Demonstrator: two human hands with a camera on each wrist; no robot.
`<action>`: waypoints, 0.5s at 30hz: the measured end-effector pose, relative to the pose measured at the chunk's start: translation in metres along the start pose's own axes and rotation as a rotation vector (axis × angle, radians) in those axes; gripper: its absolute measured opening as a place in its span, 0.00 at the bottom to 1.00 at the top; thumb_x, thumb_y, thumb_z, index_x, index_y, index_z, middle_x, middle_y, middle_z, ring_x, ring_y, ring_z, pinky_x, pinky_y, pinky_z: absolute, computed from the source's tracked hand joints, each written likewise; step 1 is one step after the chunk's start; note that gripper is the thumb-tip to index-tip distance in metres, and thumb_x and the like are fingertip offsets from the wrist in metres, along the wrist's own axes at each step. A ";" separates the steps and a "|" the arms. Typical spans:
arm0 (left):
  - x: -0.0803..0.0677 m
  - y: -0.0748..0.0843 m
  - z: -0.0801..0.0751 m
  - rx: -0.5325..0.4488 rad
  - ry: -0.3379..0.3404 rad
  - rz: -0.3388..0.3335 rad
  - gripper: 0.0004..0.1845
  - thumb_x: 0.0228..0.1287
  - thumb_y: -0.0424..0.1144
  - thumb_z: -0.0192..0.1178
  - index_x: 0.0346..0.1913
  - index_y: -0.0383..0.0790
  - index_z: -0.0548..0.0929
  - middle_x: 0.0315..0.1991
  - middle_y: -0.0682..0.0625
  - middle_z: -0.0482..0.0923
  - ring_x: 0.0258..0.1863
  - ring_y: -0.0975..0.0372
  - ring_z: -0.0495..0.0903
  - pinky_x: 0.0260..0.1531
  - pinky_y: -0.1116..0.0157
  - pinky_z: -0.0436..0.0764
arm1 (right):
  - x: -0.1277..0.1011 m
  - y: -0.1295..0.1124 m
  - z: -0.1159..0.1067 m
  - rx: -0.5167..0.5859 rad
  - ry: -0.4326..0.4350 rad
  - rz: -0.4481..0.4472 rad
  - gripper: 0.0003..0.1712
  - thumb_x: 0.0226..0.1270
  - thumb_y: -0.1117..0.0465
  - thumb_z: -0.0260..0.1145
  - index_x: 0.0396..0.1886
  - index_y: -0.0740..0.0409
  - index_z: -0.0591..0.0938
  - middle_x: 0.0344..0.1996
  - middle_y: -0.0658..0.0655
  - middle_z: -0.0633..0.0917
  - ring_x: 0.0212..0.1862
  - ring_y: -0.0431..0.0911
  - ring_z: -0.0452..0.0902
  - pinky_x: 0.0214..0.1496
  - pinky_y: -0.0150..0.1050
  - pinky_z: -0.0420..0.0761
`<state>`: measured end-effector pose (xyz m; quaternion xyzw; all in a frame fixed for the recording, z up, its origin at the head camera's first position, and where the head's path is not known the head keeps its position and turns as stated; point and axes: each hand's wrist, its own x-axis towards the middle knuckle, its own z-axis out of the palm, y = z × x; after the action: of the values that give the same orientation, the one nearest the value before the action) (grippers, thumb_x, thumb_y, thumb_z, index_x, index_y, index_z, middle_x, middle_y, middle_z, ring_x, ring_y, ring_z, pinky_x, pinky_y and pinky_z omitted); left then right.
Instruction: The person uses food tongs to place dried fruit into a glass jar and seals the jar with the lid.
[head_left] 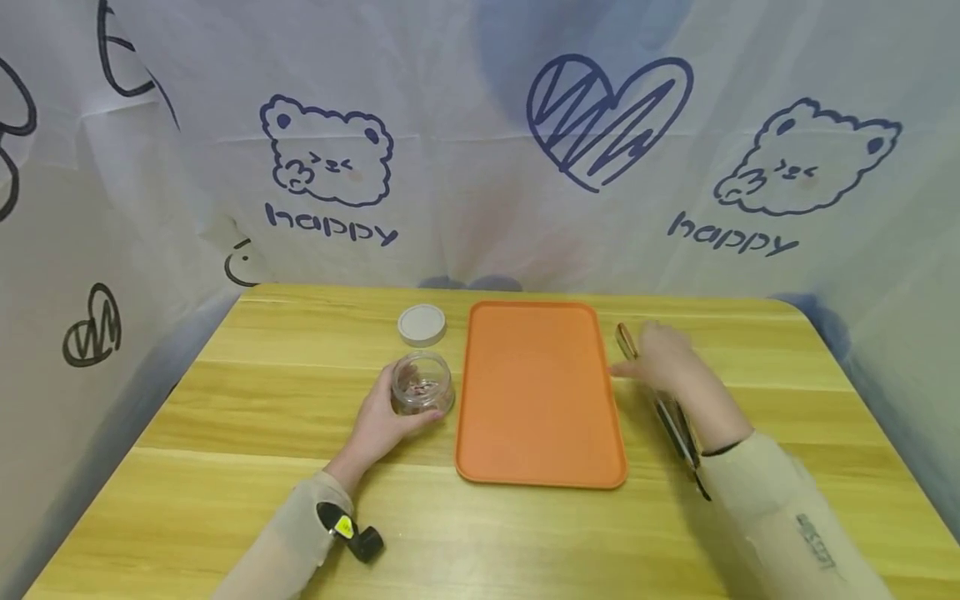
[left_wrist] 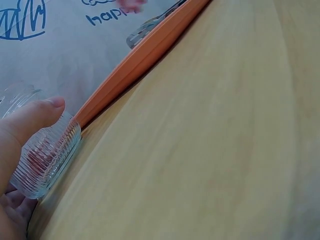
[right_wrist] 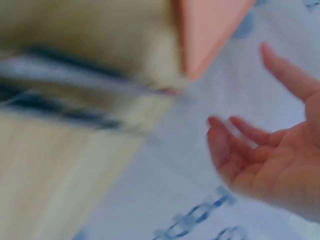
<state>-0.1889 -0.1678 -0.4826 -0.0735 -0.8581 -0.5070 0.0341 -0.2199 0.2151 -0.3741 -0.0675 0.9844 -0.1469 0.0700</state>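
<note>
My left hand [head_left: 382,417] holds a small clear glass jar [head_left: 424,398] from its left side, thumb in front and fingers behind. Some small reddish pieces lie at the bottom of the jar; the left wrist view shows its ribbed wall [left_wrist: 50,160] under the thumb. Over a pair of metal tongs [head_left: 678,433] with dark handles, right of the tray, hovers my right hand [head_left: 667,358]. In the right wrist view its fingers [right_wrist: 285,80] are spread and slightly bent, with nothing between them. The hand and forearm hide part of the tongs in the head view.
An orange rectangular tray [head_left: 538,400] lies mid-table between the jar and the tongs, with nothing on it. Behind the jar rests a round white lid [head_left: 422,325]. A printed white cloth [head_left: 465,167] hangs along the wooden table's [head_left: 247,375] far edge.
</note>
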 end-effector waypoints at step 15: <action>-0.001 -0.004 -0.002 0.028 0.018 0.014 0.54 0.39 0.50 0.79 0.69 0.41 0.61 0.63 0.43 0.69 0.62 0.50 0.67 0.64 0.49 0.64 | 0.097 -0.126 0.048 0.463 -0.055 -0.451 0.42 0.59 0.57 0.72 0.67 0.65 0.63 0.61 0.66 0.67 0.59 0.59 0.68 0.56 0.47 0.76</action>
<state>-0.1886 -0.1717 -0.4848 -0.0742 -0.8643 -0.4953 0.0465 -0.2929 0.0671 -0.3928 -0.2703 0.8827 -0.3769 0.0755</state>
